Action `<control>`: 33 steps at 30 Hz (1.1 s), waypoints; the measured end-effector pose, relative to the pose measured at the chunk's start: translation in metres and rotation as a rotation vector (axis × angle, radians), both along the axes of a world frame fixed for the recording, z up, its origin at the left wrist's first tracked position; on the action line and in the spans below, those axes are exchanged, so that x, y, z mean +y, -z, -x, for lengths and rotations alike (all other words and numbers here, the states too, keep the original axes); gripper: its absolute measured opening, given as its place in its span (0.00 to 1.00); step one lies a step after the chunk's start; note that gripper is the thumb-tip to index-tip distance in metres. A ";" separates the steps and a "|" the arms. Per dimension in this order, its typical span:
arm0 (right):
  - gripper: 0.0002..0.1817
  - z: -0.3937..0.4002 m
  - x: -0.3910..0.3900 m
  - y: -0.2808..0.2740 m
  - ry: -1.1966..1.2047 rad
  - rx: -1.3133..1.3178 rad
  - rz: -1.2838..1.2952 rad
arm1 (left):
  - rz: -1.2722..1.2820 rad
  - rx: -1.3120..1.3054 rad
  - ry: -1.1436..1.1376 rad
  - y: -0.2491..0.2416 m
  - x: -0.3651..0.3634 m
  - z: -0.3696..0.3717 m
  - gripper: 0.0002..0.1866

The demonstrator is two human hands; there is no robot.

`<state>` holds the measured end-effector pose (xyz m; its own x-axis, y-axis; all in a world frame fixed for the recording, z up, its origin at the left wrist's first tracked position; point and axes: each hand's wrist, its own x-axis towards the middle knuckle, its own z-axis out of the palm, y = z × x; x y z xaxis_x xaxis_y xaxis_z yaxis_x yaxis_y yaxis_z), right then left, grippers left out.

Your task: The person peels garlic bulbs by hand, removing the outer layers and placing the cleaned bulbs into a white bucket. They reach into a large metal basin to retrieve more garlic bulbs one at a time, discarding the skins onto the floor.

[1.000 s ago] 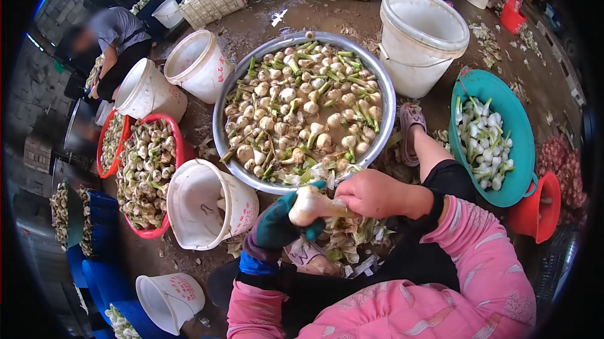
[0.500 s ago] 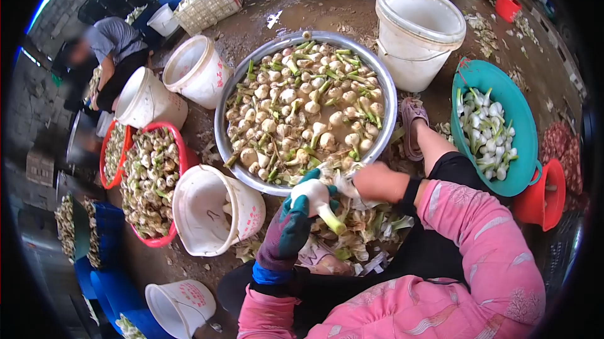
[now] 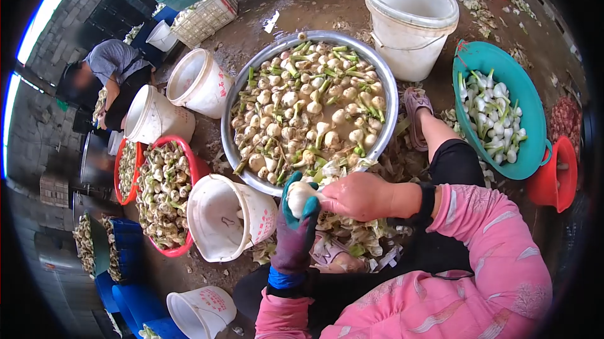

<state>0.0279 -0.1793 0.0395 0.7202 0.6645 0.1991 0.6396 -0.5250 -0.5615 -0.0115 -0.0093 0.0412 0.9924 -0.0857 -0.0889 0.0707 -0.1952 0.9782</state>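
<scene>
Garlic bulb [image 3: 299,194], white and peeled-looking, sits upright in the gloved left hand [image 3: 296,229], whose fingers [image 3: 309,208] curl closed around its lower half. Bare right hand [image 3: 358,195] meets it from the right, fingers pinching the bulb's upper side. Both hover over a heap of peelings [image 3: 352,238], just before the metal basin [image 3: 384,81] of soaking garlic; a tipped white bucket [image 3: 220,219] lies to the left.

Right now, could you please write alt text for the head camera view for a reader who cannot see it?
A gloved left hand grips a white garlic bulb while the bare right hand pinches it, above a heap of peelings. Ahead sit a round metal basin of unpeeled garlic in water, white plastic buckets and a teal tub of peeled bulbs.
</scene>
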 end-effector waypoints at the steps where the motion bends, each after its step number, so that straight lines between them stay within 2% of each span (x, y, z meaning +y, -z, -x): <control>1: 0.17 0.000 -0.003 -0.003 -0.048 0.320 -0.231 | 0.057 0.008 0.020 -0.006 -0.001 0.001 0.26; 2: 0.17 0.001 -0.006 -0.007 -0.095 0.639 -0.464 | 0.116 0.018 0.038 -0.009 -0.003 0.002 0.25; 3: 0.17 0.003 -0.008 -0.014 -0.047 0.843 -0.468 | 0.107 -0.054 0.050 -0.008 -0.006 0.002 0.27; 7: 0.15 0.000 -0.009 -0.008 -0.047 0.915 -0.541 | 0.263 0.043 0.113 -0.001 -0.001 -0.008 0.33; 9: 0.15 -0.005 -0.011 -0.004 -0.022 1.179 -0.844 | 0.783 0.253 0.375 -0.006 -0.006 -0.010 0.35; 10: 0.14 -0.011 -0.014 -0.002 0.038 1.181 -0.964 | 0.709 0.298 0.243 0.011 0.006 0.001 0.39; 12: 0.14 -0.015 -0.013 -0.008 0.093 1.015 -0.849 | 0.708 0.305 0.213 0.022 0.011 0.003 0.40; 13: 0.14 -0.017 -0.015 -0.010 0.090 1.014 -0.846 | 0.710 0.301 0.211 0.019 0.010 0.002 0.40; 15: 0.14 -0.020 -0.021 -0.012 0.085 0.955 -1.021 | 0.994 0.444 0.302 0.011 0.010 0.001 0.41; 16: 0.15 -0.028 -0.026 -0.013 0.260 0.831 -1.119 | 1.228 0.474 0.326 0.022 0.017 0.006 0.42; 18: 0.16 -0.048 -0.038 0.012 0.283 0.652 -0.847 | 1.351 0.382 0.259 0.011 0.003 0.006 0.41; 19: 0.18 -0.048 -0.037 0.023 0.087 0.217 -0.251 | 1.384 0.382 0.207 0.009 0.001 0.004 0.39; 20: 0.19 -0.030 -0.034 0.020 0.025 0.107 0.285 | 1.425 0.361 0.147 0.005 -0.003 0.001 0.35; 22: 0.25 -0.005 -0.015 0.012 0.280 0.214 0.325 | 1.292 0.232 0.054 0.006 -0.002 0.000 0.33; 24: 0.30 -0.006 -0.007 -0.011 0.210 0.826 -0.287 | 0.863 0.119 0.056 0.003 0.000 0.002 0.36; 25: 0.30 -0.001 -0.004 -0.024 0.104 1.288 -0.526 | 0.707 0.122 0.117 0.011 0.008 0.004 0.36; 26: 0.27 0.003 0.000 -0.023 -0.098 1.405 -0.581 | 0.550 0.117 0.186 0.019 0.015 0.003 0.35; 27: 0.26 0.007 0.005 -0.016 -0.128 1.302 -0.577 | 0.557 0.198 0.145 0.025 0.013 0.003 0.33; 28: 0.25 0.012 0.011 -0.008 -0.158 1.200 -0.572 | 0.478 0.127 0.136 -0.007 -0.007 0.008 0.30; 29: 0.22 0.017 0.013 -0.009 -0.052 1.232 -0.670 | 0.301 0.038 0.072 -0.003 -0.005 0.006 0.27; 30: 0.22 0.017 0.011 -0.013 -0.051 1.235 -0.667 | 0.125 -0.045 0.003 0.003 -0.002 0.006 0.25; 32: 0.19 0.018 0.008 -0.020 0.166 -0.020 -0.105 | 0.056 -0.015 -0.009 0.004 0.002 0.009 0.23; 33: 0.18 0.017 0.008 -0.019 0.130 -0.008 -0.062 | -0.015 0.000 -0.011 0.004 0.004 0.009 0.21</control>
<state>0.0110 -0.1717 0.0582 0.7978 0.5516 0.2434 0.5730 -0.5681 -0.5908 -0.0203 -0.0054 0.0372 0.9932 -0.0733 -0.0904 0.0733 -0.2093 0.9751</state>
